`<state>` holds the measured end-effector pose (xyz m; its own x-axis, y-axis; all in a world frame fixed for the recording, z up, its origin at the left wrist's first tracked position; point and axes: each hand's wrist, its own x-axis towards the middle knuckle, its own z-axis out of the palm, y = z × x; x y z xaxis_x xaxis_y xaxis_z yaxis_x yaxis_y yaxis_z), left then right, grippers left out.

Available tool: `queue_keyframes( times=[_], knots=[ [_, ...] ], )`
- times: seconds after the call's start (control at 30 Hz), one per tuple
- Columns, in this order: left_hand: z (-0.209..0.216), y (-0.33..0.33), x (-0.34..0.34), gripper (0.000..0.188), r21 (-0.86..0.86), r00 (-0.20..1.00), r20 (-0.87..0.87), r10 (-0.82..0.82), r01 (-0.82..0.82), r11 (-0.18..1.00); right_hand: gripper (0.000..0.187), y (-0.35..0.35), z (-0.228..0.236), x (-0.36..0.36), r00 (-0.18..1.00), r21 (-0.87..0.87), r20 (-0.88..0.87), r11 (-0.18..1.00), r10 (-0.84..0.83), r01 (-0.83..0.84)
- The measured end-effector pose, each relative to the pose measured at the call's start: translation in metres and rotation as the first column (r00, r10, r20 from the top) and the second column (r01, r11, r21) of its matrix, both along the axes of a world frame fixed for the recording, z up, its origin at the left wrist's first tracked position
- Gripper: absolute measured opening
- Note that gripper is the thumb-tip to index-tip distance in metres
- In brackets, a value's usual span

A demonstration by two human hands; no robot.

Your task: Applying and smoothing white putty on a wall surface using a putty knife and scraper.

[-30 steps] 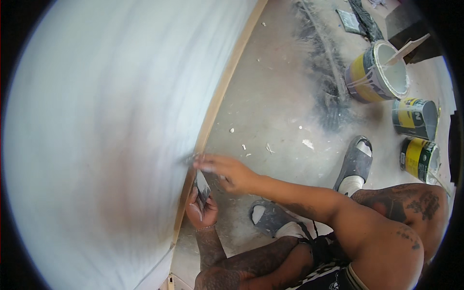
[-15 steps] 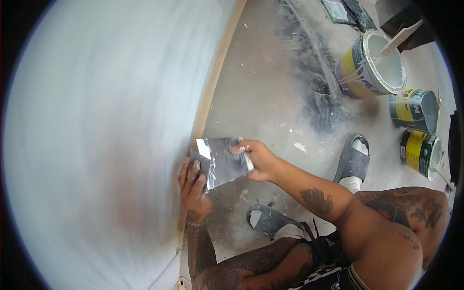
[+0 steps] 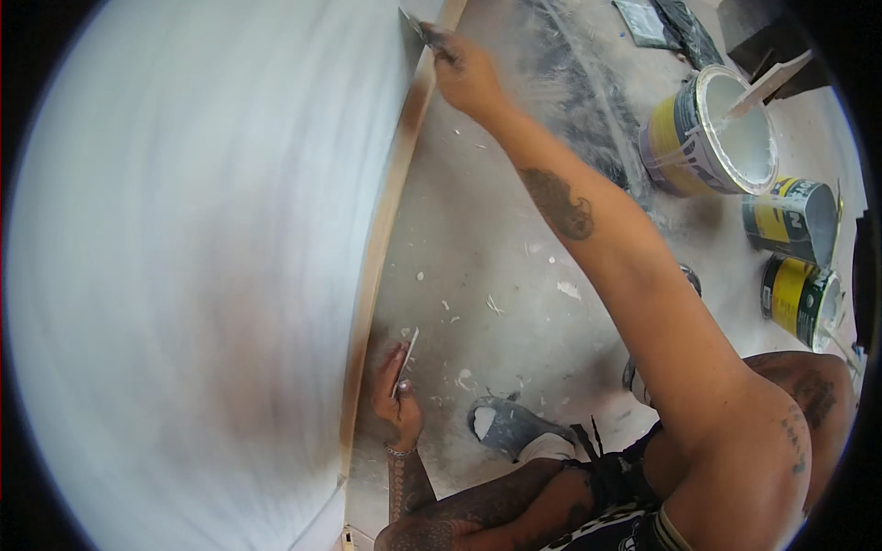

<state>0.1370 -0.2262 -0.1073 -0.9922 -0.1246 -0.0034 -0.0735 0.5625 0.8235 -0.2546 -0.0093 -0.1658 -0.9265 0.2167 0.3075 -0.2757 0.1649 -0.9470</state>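
Note:
At the far end of the white wall [image 3: 184, 230], my right hand [image 3: 467, 78] grips a metal putty knife [image 3: 413, 25] whose blade lies against the wall, just above the beige edge strip [image 3: 375, 285]. That arm is stretched far forward. Lower down and close to me, my left hand [image 3: 398, 404] pinches a thin flat putty blade [image 3: 407, 358], seen edge-on with a pale edge. Its fingers are closed round the blade's sides, a little right of the strip and off the wall.
A large bucket [image 3: 666, 147] of white compound with a stick [image 3: 767, 84] in it stands far right. Two smaller yellow-and-dark tins, one cut open [image 3: 776, 216] and one with a tool [image 3: 788, 292], are nearer. White scraps lie on the dusty floor [image 3: 496, 266]. My slippered foot [image 3: 514, 427] is near.
My hands were together, working two metal blades against each other. They have parted: the right went forward to the wall with its putty knife, the left drew slightly back and turned its blade edge-on.

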Motion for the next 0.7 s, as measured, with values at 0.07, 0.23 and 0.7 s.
queue_keyframes(
  times=[0.07,0.23,0.7],
  knots=[
    [-0.004,0.005,0.000,0.048,0.045,1.000,0.027,0.010,-0.011,0.999,0.040,-0.017,-0.015,-0.006,0.935,0.139,-0.313,0.966,-0.166,0.218],
    [-0.013,0.009,-0.004,0.039,0.020,1.000,-0.007,0.015,-0.015,1.000,0.050,-0.042,-0.032,0.057,0.970,0.056,-0.241,0.997,-0.034,0.049],
    [-0.008,0.000,0.005,0.046,0.031,0.995,0.090,0.039,-0.042,0.999,0.053,0.002,-0.012,-0.003,0.989,0.055,-0.130,0.996,0.075,-0.068]
  ],
)
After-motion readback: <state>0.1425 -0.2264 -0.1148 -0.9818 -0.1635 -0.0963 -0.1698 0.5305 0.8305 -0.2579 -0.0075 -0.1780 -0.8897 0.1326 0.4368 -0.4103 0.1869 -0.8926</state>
